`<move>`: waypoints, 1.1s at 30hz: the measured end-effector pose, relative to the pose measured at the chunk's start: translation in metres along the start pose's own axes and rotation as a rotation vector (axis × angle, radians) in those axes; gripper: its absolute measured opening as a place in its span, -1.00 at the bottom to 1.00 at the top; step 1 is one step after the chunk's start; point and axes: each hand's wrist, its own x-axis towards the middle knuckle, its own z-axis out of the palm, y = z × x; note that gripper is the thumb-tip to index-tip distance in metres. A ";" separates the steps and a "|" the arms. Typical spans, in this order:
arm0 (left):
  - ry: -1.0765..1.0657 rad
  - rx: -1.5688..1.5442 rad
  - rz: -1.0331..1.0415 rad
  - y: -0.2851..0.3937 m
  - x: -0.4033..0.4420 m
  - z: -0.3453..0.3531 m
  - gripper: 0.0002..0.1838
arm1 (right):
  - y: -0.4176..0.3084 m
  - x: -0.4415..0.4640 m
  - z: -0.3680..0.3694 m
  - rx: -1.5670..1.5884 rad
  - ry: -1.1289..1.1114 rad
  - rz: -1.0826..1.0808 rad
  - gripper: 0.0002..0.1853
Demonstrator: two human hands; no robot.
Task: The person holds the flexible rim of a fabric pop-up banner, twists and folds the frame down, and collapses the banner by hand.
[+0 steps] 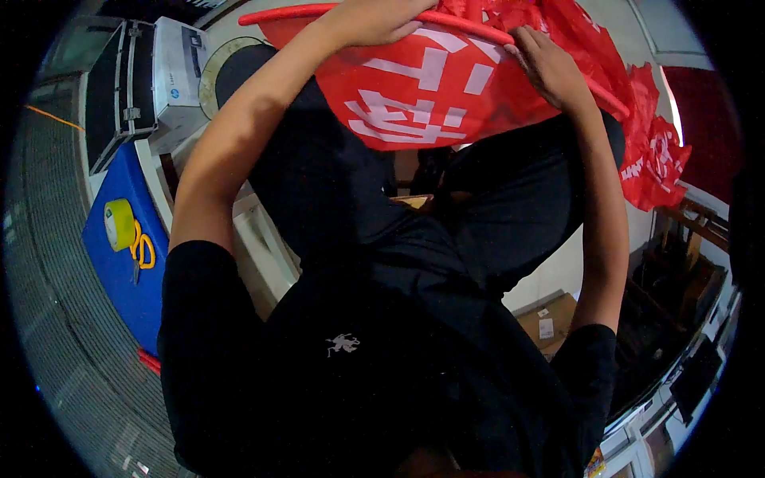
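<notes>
A red cloth banner (390, 88) with large white characters hangs over my knees from a long red rod (295, 13). My left hand (382, 21) is closed at the rod near the top edge of the view, and some of its fingers are cut off or hidden. Farther right, my right hand (550, 68) has its fingers curled round the same rod where the cloth meets it. More red fabric (657, 163) bunches up behind and spills down on the right.
To the left, a blue surface (119, 279) bears yellow-green tape (119, 225) and yellow-handled scissors (142, 247). Behind it stand a black case (123, 88) and a white HP box (177, 72). A cardboard box (550, 323) lies low on the right.
</notes>
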 end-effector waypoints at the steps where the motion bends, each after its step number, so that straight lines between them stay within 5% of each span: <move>1: 0.000 0.000 0.000 -0.001 0.000 0.004 -0.73 | 0.002 0.000 0.003 0.000 0.000 0.000 -0.65; 4: -0.040 0.046 -0.081 -0.011 0.000 0.023 -0.61 | 0.003 0.001 0.008 -0.025 0.098 -0.051 -0.65; 6: 0.074 0.074 0.039 -0.016 0.000 0.027 -0.63 | 0.000 -0.001 0.006 0.037 -0.023 0.100 -0.66; 9: 0.191 0.075 0.051 -0.010 0.000 0.024 -0.63 | -0.011 -0.001 -0.003 0.102 0.056 0.043 -0.73; 12: -0.048 0.045 -0.124 -0.003 0.001 0.013 -0.65 | -0.002 -0.001 0.003 0.010 0.093 -0.023 -0.72; 15: 0.121 -0.027 0.048 -0.011 -0.002 0.024 -0.69 | 0.002 0.000 0.009 0.008 0.070 -0.022 -0.62; 22: -0.024 -0.176 0.012 0.006 0.001 -0.010 -0.72 | -0.006 -0.003 0.000 0.161 0.031 0.007 -0.74; 24: -0.188 -0.251 -0.184 0.017 0.002 -0.020 -0.68 | 0.000 -0.001 0.007 0.073 0.067 -0.071 -0.74; 30: 0.035 -0.090 0.099 -0.004 -0.001 0.006 -0.68 | -0.010 -0.001 0.001 0.210 0.002 0.057 -0.77; 33: -0.006 -0.152 -0.019 0.003 -0.001 -0.003 -0.69 | -0.004 -0.001 0.008 0.117 -0.027 0.017 -0.77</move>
